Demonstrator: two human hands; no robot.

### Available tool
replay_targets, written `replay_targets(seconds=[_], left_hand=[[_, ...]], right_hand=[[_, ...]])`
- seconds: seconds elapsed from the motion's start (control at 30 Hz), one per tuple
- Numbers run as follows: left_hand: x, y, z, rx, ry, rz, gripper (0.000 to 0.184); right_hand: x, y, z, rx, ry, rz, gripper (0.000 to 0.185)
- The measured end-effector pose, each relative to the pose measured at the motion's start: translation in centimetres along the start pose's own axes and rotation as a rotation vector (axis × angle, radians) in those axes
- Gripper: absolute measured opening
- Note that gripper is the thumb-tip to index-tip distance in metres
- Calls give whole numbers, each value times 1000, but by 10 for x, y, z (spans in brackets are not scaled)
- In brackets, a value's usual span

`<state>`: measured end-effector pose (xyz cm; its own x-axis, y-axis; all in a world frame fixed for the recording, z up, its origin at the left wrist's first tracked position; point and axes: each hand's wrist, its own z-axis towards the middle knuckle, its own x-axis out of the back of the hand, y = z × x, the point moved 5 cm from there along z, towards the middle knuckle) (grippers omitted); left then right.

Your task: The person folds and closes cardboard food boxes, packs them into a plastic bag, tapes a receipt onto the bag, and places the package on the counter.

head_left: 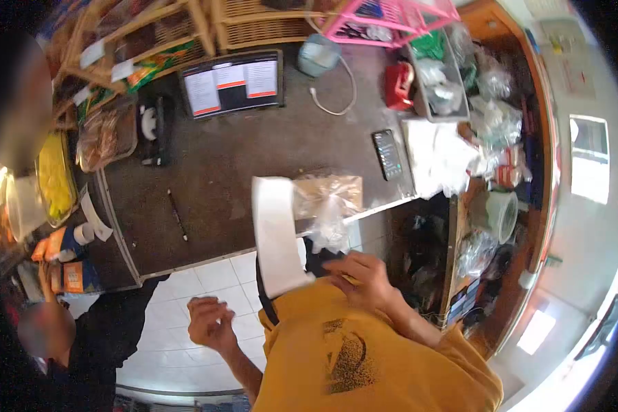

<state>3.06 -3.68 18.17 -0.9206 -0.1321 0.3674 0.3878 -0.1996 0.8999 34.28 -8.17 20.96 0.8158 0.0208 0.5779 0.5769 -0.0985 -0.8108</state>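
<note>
My left hand (213,324) is in the air in front of the table edge, left of my orange shirt. Its fingers are loosely curled and apart, with nothing visible in them. My right hand (365,278) is in front of my body, fingers bent together; what they hold, if anything, is hidden. Just beyond it, the gathered end of a clear plastic bag (331,230) hangs over the table edge. Within that bag lies a brown package (329,192). A long white paper strip (276,233) stands beside the bag and reaches down toward my shirt.
On the dark table (233,151) are a phone (387,154), a pen (178,215), a board with paper sheets (232,84) and a white stack of plastic bags (439,158). Another person's hand (48,281) is near orange-and-blue packs at left. Shelves (460,226) stand right.
</note>
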Motion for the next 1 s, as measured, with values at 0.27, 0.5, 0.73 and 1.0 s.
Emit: replay_targets(seconds=[0.27, 0.5, 0.73, 1.0], left_hand=[[-171, 173, -7, -78, -346, -178, 22], [-303, -12, -2, 51, -230, 144, 20], [-309, -190, -26, 268, -53, 296, 45], [-298, -232, -35, 381, -140, 205, 79]], right_hand=[[184, 81, -116, -183, 342, 160, 15], [112, 282, -32, -275, 214, 295, 22], [-1, 375, 27, -313, 318, 121, 23], [-30, 382, -9, -609, 658, 333, 23]])
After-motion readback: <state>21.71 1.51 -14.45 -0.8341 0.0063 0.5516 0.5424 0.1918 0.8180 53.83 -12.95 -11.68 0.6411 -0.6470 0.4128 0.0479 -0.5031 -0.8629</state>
